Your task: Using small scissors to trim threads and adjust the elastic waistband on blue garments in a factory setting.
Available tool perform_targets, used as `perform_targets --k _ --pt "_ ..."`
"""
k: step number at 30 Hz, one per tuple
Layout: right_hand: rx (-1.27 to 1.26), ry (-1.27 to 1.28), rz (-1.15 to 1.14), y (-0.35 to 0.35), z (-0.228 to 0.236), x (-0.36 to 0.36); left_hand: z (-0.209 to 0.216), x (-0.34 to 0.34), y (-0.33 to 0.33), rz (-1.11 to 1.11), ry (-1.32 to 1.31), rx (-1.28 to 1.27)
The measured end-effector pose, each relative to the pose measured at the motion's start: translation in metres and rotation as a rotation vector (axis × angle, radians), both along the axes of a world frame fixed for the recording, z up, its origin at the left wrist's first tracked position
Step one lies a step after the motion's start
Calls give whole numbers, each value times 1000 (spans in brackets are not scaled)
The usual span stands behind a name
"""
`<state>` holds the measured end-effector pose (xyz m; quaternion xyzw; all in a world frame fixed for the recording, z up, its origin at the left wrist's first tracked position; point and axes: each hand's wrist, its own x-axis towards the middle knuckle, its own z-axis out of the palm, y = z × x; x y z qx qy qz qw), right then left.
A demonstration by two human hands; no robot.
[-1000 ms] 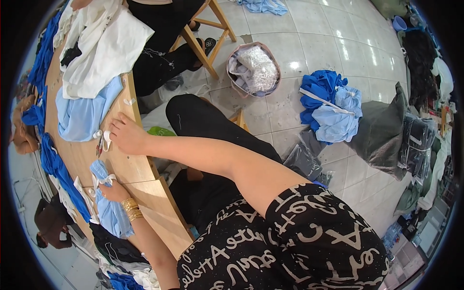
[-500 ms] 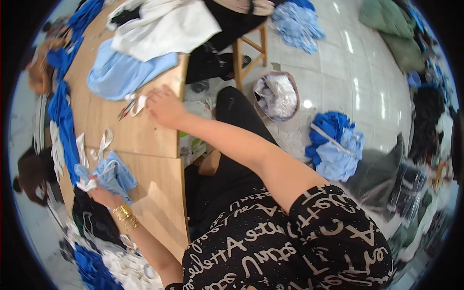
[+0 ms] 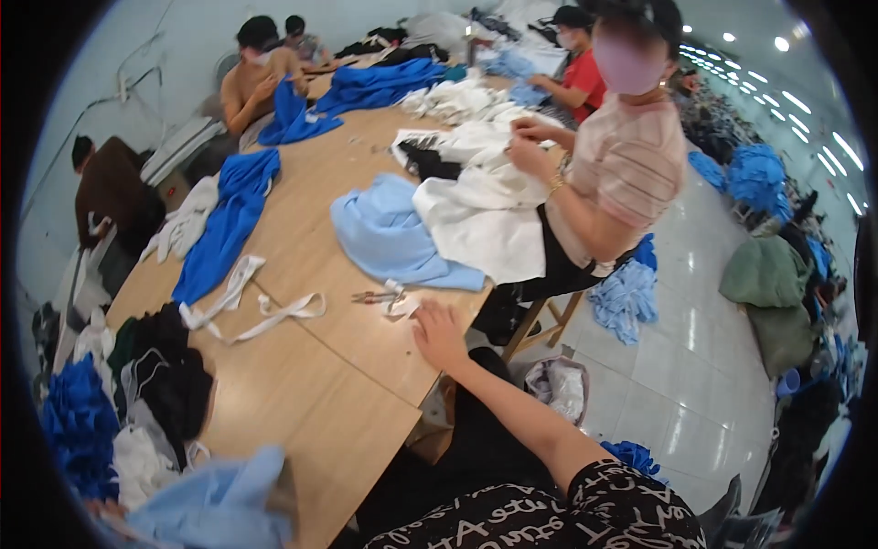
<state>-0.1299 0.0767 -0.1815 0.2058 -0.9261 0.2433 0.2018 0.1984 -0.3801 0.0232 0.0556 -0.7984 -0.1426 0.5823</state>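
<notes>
My right hand (image 3: 441,336) lies palm down on the wooden table (image 3: 357,403), fingers stretched out, holding nothing. Its fingertips are beside a small white scrap (image 3: 400,307). Small thread snips (image 3: 373,297) with reddish handles lie just past that scrap. At the lower left edge, my left hand (image 3: 108,509) is blurred and mostly hidden, closed on a light blue cloth piece (image 3: 206,512) that hangs over the table's near left side. A long white fabric strip (image 3: 240,302) lies in loops on the tabletop.
A light blue garment (image 3: 389,233) and white garments (image 3: 485,224) lie across the table, where a co-worker (image 3: 631,165) in a striped shirt handles cloth. Dark blue cloth (image 3: 233,220) lies along the far left edge. Black cloth (image 3: 165,366) is heaped at the left. A bin (image 3: 558,384) stands on the floor.
The view has tilted up, showing more of the room and co-workers. My left hand has carried the light blue cloth toward me and left, away from the white strip. My right hand stays near the snips.
</notes>
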Motion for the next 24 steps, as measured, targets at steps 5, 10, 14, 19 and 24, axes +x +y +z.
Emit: perform_targets --k 5,10,14,19,24 --pt "-31 8 -9 5 10 -2 -45 11 -67 6 -180 158" --pt "-36 13 -18 4 10 -5 -75 -1 -129 50 -424 301" --pt "-65 6 22 -5 13 -6 -121 -33 -150 594 -623 281" --pt "-173 -2 140 32 7 20 -171 -121 36 551 -948 134" --pt "-84 -66 231 49 15 55 -207 -147 122 370 -1049 183"
